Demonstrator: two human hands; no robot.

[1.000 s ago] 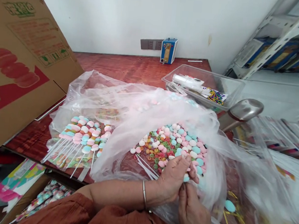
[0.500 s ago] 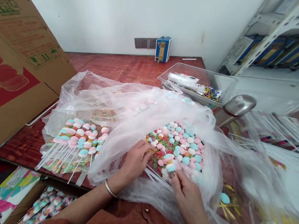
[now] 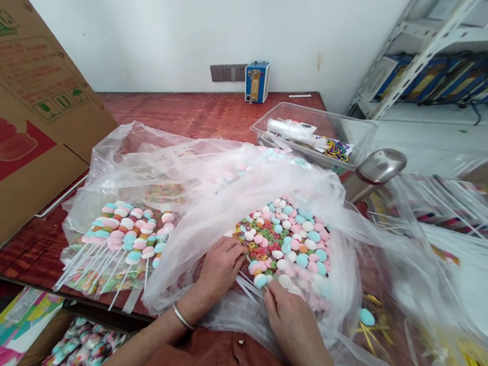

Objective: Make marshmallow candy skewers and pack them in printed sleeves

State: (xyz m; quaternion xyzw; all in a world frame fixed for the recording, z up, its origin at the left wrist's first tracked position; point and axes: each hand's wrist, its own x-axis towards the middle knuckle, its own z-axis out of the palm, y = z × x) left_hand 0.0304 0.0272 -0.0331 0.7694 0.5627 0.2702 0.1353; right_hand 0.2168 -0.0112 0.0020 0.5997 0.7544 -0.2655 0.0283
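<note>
My left hand [image 3: 221, 262] is closed in a pinch around the thin white stick of a marshmallow skewer [image 3: 256, 268]. Pink, white and blue marshmallows are threaded along this skewer. At its blue-and-white end, the thumb and fingers of my right hand [image 3: 287, 309] press together on the last marshmallow. Just beyond both hands, loose marshmallows [image 3: 307, 226] in pink, white and blue lie in an opened clear plastic bag [image 3: 207, 202], beside small coloured candy rings [image 3: 260, 230]. Several white sticks [image 3: 249, 288] lie under the skewer, between my hands. Finished-looking marshmallow skewers [image 3: 130, 226] lie in rows to the left.
A tall cardboard box [image 3: 31, 105] stands at the left. Behind the bag are a clear plastic tub [image 3: 364, 138] and a steel flask [image 3: 381, 166]. Gold ties [image 3: 379, 331] lie at the right. Below the table edge sits a box of wrapped sweets [image 3: 82, 343].
My right hand has moved left with the marshmallow end of the skewer, closer to my left hand. The left hand keeps its pinch. The whole view has shifted slightly.
</note>
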